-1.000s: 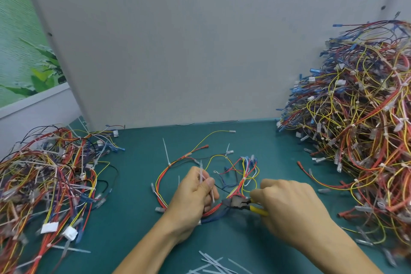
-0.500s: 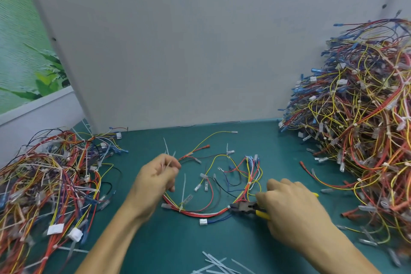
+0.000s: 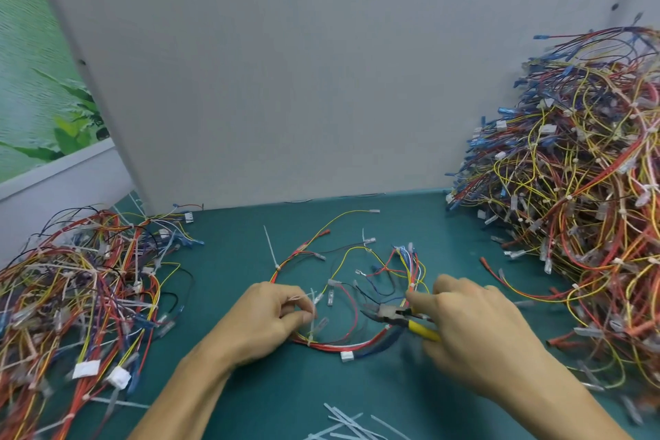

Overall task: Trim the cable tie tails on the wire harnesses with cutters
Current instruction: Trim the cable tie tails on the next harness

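- Nearest, bottom edge: cut-off strips (image 3: 344, 421), thin & white, lie scattered on the teal mat (image 3: 250, 389).
- Two bare forearms come in from the bottom edge, one per side.
- left hand (image 3: 271, 318): fingers curled, thumb & fingertips pinching a pale, see-through tie tail (image 3: 313, 311). It stands upright from the near-left bend of the wire loop.
- right hand (image 3: 475, 329): fingers wrapped round the yellow grips of the cutters (image 3: 394, 319). The dark head points left toward the other hand, just over the wires. This part is blurred, so can't tell if the blades are apart.
- wire harness (image 3: 357, 345): lies flat on the mat at ctr, btwn the two hands. It is a loose loop of red, yellow & blue wires w/ short branches ending in small terminals.
- white connector (image 3: 346, 356) sits on the loop's near edge.
- Farther along the same loop, far-left side: a long uncut tail (image 3: 270, 246) sticks up & away, well apart from both hands.
- Left of ctr: low pile (image 3: 82, 296) of tangled harnesses w/ long white tails poking out.
- Right: tall heap (image 3: 571, 207) of harnesses, far bigger, rising along the back board.
- Behind everything: plain grey partition (image 3: 303, 82), standing at the mat's far edge.
- Far left, past the partition: green leaf mural (image 3: 39, 100).
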Demonstrator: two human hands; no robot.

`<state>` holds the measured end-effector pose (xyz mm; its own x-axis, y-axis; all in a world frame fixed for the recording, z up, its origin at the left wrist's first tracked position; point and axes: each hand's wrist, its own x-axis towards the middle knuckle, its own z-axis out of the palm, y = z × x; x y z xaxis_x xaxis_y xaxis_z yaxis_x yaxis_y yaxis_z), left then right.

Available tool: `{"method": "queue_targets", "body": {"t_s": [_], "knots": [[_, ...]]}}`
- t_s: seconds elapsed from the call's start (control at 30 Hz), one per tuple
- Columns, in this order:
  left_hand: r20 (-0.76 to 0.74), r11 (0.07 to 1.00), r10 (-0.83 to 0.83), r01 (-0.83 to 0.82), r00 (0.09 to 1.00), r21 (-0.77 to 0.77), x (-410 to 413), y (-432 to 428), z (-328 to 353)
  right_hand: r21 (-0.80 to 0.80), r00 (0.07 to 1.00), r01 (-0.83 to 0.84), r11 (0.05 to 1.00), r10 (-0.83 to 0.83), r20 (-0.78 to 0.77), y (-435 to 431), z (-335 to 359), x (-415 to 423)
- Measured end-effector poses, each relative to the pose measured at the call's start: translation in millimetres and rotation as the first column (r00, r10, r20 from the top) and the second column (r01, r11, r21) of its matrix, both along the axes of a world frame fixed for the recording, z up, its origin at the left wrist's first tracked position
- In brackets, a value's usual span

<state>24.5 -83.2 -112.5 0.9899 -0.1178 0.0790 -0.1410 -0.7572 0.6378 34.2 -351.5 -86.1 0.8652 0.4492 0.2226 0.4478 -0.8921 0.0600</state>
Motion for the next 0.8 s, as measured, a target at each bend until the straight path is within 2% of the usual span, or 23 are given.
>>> {"method": "queue_targets", "body": {"t_s": [0.23, 0.3, 0.43, 0.57, 0.73, 0.8], "knots": [[0.063, 0.991, -0.098, 0.103, 0.993, -0.081, -2, -33, -6, -0.072, 0.998, -0.018, 0.997, 0.023, 0.062, 8, -4, -5], [0.068, 0.989, -0.097, 0.104, 0.993, -0.104, -1, -32, -7, -0.070, 0.996, -0.084, 0.994, 0.087, 0.033, 14, -6, -8], [0.038, 0.982, -0.056, 0.062, 0.998, -0.181, 1, -26, -8, -0.095, 0.985, -0.169, 0.981, 0.171, 0.011, 18, -6, -9], [-0.062, 0.941, -0.116, 0.090, 0.991, -0.327, -2, -24, -6, -0.059, 0.972, -0.235, 0.970, 0.235, -0.016, 13, -15, -7], [-0.026, 0.962, -0.196, 0.187, 0.980, -0.198, -2, -24, -4, -0.080, 0.968, -0.239, 0.968, 0.232, -0.092, 18, -17, -9], [-0.018, 0.965, -0.185, 0.179, 0.983, -0.190, 0, -26, -5, -0.088, 0.970, -0.230, 0.969, 0.221, -0.101, 18, -18, -9]]}}
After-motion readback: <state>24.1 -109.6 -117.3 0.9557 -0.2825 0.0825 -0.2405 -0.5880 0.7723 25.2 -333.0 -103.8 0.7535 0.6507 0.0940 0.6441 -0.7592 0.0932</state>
